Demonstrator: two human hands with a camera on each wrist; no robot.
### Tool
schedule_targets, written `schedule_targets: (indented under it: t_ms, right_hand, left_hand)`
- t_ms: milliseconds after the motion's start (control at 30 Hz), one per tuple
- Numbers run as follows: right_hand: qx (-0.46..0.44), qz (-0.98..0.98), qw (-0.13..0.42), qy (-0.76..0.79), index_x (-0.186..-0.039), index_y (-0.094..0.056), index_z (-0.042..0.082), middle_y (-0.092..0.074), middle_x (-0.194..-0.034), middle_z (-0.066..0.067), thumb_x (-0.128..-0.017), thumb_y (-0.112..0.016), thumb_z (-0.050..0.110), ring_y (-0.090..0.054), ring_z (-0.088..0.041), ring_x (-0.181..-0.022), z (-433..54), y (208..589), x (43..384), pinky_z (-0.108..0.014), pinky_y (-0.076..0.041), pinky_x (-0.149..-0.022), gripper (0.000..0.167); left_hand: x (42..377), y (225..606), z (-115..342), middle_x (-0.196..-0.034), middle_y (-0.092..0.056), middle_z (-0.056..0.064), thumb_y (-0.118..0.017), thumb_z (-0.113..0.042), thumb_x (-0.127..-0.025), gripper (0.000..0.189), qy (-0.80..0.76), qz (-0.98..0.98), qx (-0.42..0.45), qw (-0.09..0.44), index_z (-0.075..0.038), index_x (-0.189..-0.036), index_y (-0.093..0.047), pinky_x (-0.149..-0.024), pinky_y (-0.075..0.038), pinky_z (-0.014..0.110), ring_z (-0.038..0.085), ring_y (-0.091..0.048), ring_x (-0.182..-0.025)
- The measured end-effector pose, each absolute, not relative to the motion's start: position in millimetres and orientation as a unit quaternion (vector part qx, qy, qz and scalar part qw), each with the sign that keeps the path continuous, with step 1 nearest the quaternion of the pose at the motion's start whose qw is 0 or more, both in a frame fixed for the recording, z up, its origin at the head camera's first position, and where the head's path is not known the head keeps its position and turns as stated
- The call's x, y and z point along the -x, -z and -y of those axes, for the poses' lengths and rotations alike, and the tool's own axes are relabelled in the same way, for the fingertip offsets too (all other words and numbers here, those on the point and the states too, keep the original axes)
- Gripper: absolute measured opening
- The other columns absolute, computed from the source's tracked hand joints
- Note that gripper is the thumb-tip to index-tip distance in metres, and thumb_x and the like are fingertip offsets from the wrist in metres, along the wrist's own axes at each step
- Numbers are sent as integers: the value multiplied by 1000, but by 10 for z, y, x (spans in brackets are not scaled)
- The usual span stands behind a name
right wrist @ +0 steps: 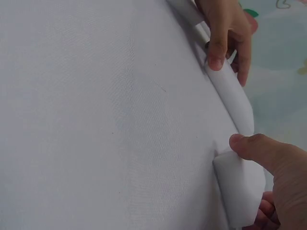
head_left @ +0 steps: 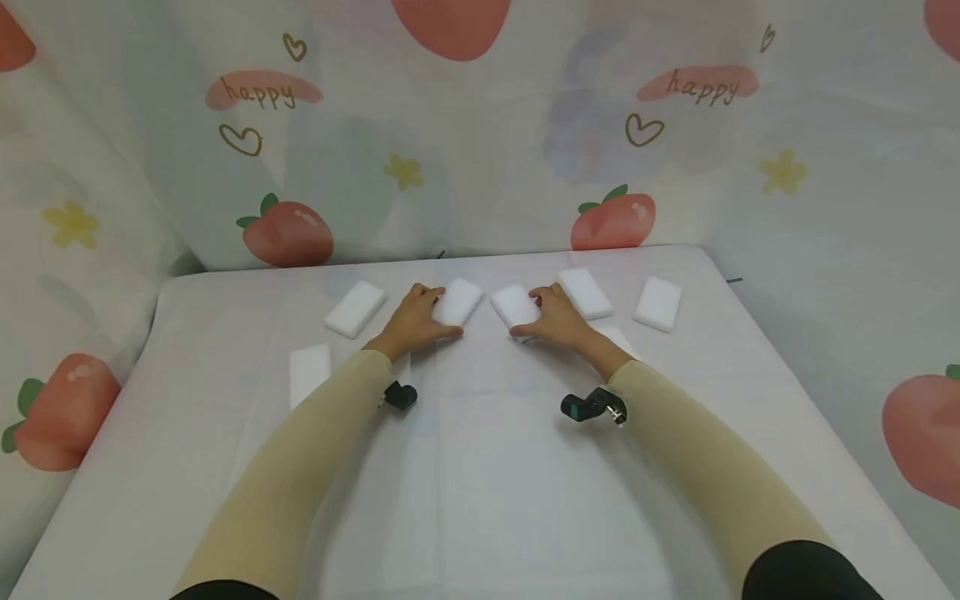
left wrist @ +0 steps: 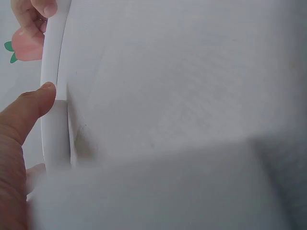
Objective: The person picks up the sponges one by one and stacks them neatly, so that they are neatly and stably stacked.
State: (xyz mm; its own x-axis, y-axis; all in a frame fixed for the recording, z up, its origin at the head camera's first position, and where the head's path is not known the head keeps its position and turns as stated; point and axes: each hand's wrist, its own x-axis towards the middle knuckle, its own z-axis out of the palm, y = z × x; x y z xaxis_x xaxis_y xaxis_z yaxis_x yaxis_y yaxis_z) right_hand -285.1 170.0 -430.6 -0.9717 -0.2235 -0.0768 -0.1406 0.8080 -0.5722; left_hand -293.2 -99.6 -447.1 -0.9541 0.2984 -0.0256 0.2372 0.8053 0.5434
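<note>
Gripping wht blks [head_left: 458, 302] [head_left: 514, 305], both hands [head_left: 415, 320] [head_left: 561, 320]; "happy" print [head_left: 264, 89] head cam only

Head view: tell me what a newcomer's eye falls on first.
First come the left hand and right hand near the far edge of the table: the left holds one white block, the right a second block. Then comes the backdrop behind, with red fruits and "happy" lettering.

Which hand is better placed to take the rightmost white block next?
Right, I'd judge. The right hand is nearer the rightmost block; the left hand is farther away, beyond it. The right hand holds another block, so it would likely need to release that first.
</note>
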Motion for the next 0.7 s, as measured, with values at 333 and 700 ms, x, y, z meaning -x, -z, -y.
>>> schedule_targets:
  t_ms: [333, 700]
  right_hand:
    - [78, -942, 81, 316, -139, -44, -5, -48, -127, -25, -79, -81, 36, -49, -34, -114, -1716, 4318, 2821, -47, -45, -99, 82]
    - [49, -937, 92, 334, -132, -42, -7, -50, -126, -23, -79, -80, 37, -48, -31, -112, -1716, 4367, 2847, -45, -43, -101, 79]
  left_hand:
    - [2937, 4499, 1004, -131, -46, 15, -78, -54, -77, 92, -276, -950, -138, 53, -8, -148, -42, -103, -43, 41, 27, -51, -116]
    - [2908, 4451, 1025, -131, -49, 14, -78, -50, -78, 87, -278, -950, -126, 58, -6, -146, -45, -105, -43, 41, 27, -51, -119]
